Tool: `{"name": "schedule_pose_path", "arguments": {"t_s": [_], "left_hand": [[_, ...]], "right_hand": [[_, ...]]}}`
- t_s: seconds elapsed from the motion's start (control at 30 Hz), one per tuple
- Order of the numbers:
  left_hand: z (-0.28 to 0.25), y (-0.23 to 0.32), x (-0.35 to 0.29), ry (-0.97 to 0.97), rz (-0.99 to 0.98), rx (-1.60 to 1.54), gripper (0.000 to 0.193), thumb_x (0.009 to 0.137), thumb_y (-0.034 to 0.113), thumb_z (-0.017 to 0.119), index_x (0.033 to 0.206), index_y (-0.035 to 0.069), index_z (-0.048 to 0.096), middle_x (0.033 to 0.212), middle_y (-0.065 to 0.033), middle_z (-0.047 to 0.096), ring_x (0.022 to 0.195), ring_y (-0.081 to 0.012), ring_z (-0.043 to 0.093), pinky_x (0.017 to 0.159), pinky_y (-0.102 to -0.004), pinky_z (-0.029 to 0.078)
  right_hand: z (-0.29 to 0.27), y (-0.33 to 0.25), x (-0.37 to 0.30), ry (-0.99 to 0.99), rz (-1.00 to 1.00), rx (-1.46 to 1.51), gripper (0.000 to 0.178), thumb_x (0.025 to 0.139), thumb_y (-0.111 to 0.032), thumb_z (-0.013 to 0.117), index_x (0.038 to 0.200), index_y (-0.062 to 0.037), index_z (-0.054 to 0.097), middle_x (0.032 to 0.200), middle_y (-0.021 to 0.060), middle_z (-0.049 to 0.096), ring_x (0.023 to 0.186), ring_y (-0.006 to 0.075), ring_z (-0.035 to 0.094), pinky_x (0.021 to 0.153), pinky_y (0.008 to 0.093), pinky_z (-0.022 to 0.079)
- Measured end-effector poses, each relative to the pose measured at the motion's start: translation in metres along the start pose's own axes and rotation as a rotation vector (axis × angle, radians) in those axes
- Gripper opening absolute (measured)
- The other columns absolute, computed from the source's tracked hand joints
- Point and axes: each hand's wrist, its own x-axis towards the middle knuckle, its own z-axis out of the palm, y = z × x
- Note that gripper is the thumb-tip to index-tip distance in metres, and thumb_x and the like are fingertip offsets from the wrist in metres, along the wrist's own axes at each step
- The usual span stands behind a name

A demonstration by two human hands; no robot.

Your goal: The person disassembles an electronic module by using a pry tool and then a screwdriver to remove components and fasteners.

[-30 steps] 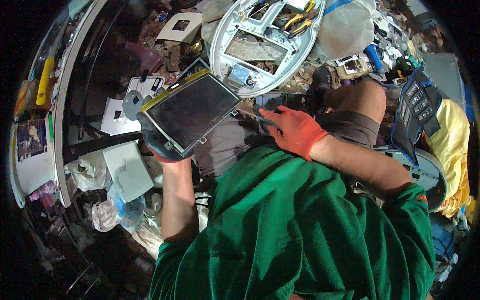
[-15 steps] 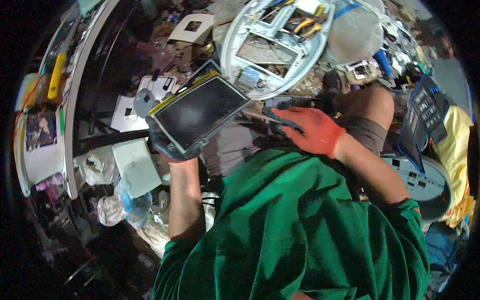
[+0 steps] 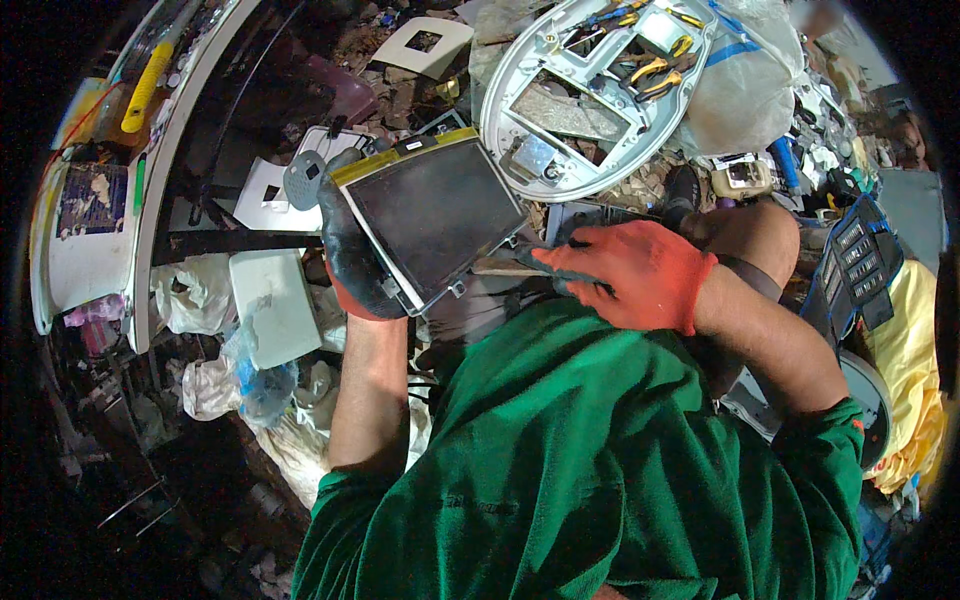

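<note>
My left hand [image 3: 357, 240], in a red glove with dark coated fingers, grips a flat display panel [image 3: 437, 212] by its left edge. The panel is tilted, its dark face up, with a yellow strip along the top and small metal tabs at the lower corners. Close to the panel's lower right corner is my right hand [image 3: 625, 272], gloved alike, its fingers bent together and pointing left. A thin brownish strip [image 3: 503, 268] sticks out from under its fingertips and seems held there; its kind cannot be made out.
Beyond the panel lies a white oval housing [image 3: 500, 150] with several yellow-handled pliers [image 3: 660, 80] in it. A white square-holed cover [image 3: 425, 47] is at the back. A yellow-handled tool [image 3: 148, 88] and plastic bags [image 3: 190, 295] lie left; a dark pouch [image 3: 860, 262] and yellow sack [image 3: 915, 350] right.
The panel has turned and now faces up more, shifting slightly right and down with my left hand. My right hand has moved a little down and right. The view has shifted as well.
</note>
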Motion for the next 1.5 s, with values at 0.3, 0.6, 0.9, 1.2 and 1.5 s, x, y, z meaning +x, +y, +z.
{"name": "schedule_pose_path", "arguments": {"t_s": [0.3,0.6,0.9,1.2,1.5], "left_hand": [[0.003,0.014,-0.001,-0.165,0.086,0.235,0.049,0.104,0.041,0.04,0.138,0.006,0.048,0.137,-0.0145,0.054,0.125,-0.0328,0.052,0.106,-0.0495,0.041],[0.006,0.027,0.004,-0.074,0.002,0.086,0.05,0.101,0.042,0.048,0.137,0.007,0.049,0.133,-0.0127,0.057,0.118,-0.0314,0.057,0.1,-0.0481,0.047],[0.02,0.039,0.007,0.244,0.113,0.411,0.055,0.095,0.044,0.058,0.14,0.014,0.049,0.133,-0.0174,0.057,0.115,-0.0394,0.06,0.098,-0.0566,0.049],[0.032,0.037,0.009,0.257,0.03,0.443,0.048,0.099,0.049,0.051,0.133,0.015,0.05,0.118,-0.0103,0.063,0.1,-0.0261,0.066,0.085,-0.0426,0.055],[0.033,0.031,0.013,0.254,0.069,0.528,0.049,0.099,0.051,0.05,0.133,0.016,0.049,0.116,-0.0105,0.063,0.098,-0.0253,0.065,0.085,-0.0417,0.055]], "right_hand": [[-0.024,-0.003,0.028,-0.119,-0.066,-0.085,0.045,0.091,-0.025,0.056,0.135,-0.0141,0.055,0.1,0.0186,0.065,0.096,0.0376,0.064,0.086,0.0482,0.05],[-0.015,-0.009,0.033,-0.061,-0.099,-0.047,0.049,0.089,-0.02,0.06,0.137,-0.0159,0.055,0.094,0.0155,0.064,0.09,0.0348,0.064,0.081,0.0449,0.051],[-0.012,-0.001,0.033,-0.016,-0.093,0.023,0.046,0.093,-0.025,0.055,0.137,-0.0154,0.054,0.097,0.0192,0.064,0.094,0.0386,0.063,0.085,0.0472,0.051],[-0.01,-0.002,0.036,-0.01,-0.117,0.106,0.046,0.092,-0.022,0.056,0.138,-0.0153,0.054,0.105,0.0199,0.065,0.099,0.0393,0.062,0.089,0.0479,0.05],[-0.016,-0.002,0.037,-0.06,-0.085,0.075,0.045,0.093,-0.025,0.055,0.137,-0.015,0.054,0.102,0.0203,0.065,0.099,0.0391,0.062,0.088,0.0477,0.05]]}}
